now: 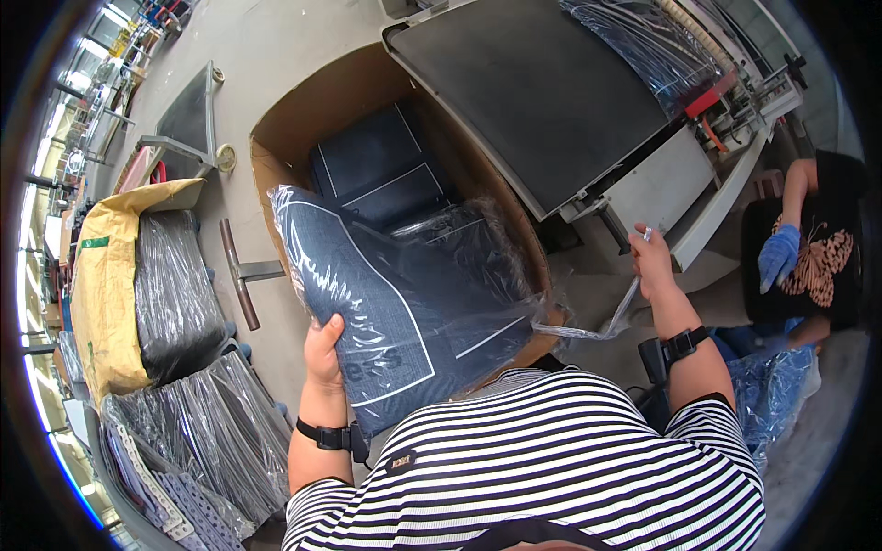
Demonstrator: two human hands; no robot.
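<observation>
A dark blue folded fabric pack (381,312) with white lines, in a clear plastic bag, lies tilted across the near end of a cardboard box (276,124). My left hand (324,354) grips the pack's left edge, thumb on top. Out to the right, my right hand (654,264) is closed around the end of a twisted strip of clear plastic (602,328). The strip runs from the pack's right side and is pulled taut. Deeper in the box sit similar dark blue packs (377,165) with white lines; the bag hides part of them.
A black-topped machine table (542,101) stands along the box's right side, with plastic-wrapped goods (643,46) at its far end. To the left are a yellow sack (106,294), wrapped grey bundles (230,432) and a wheeled cart (188,115). At right, a co-worker's blue-gloved hand (779,255) shows.
</observation>
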